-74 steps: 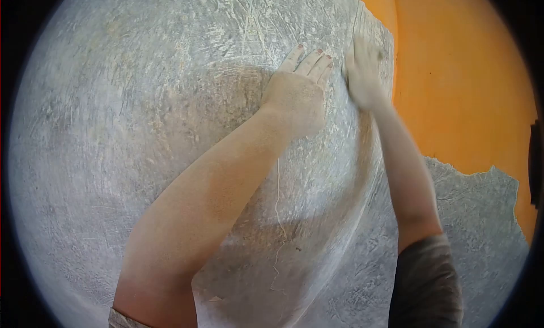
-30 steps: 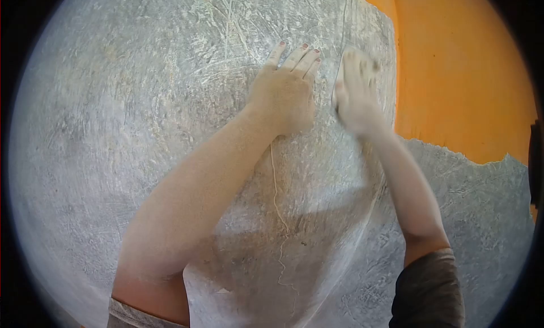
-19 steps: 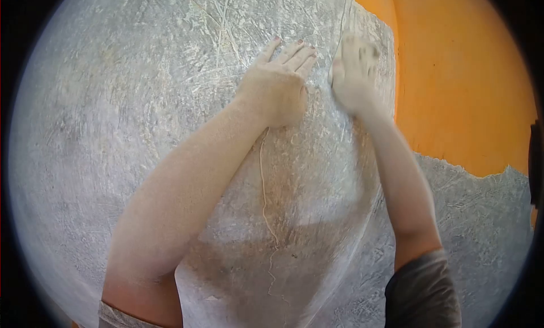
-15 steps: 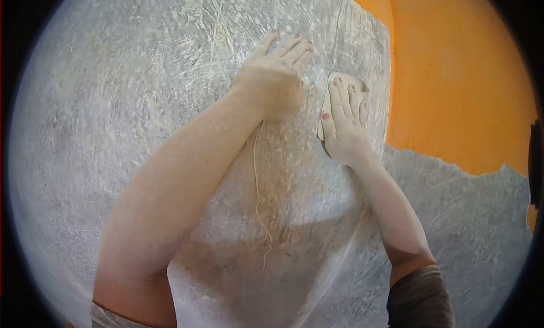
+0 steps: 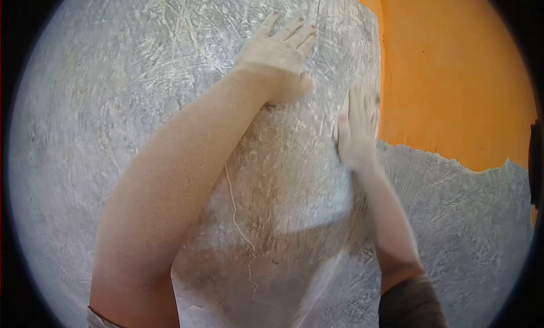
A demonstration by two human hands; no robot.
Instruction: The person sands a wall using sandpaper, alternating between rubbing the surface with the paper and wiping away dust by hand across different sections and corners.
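1. Against the grey skimmed wall (image 5: 113, 130), near its upper edge, the left hand (image 5: 276, 53) lies flat, fingers (image 5: 294, 29) straight and slightly spread, holding nothing; it appears placed there as a brace.
2. Beside the ragged border where orange paint (image 5: 453, 73) begins, the right hand (image 5: 356, 124) presses palm-down on the plaster, fingers extended and close together.
3. Right hand is blurred; whether a sanding pad lies beneath it cannot be told.
4. Both forearms are dusted pale. A hairline crack (image 5: 235, 214) runs down the wall between them.
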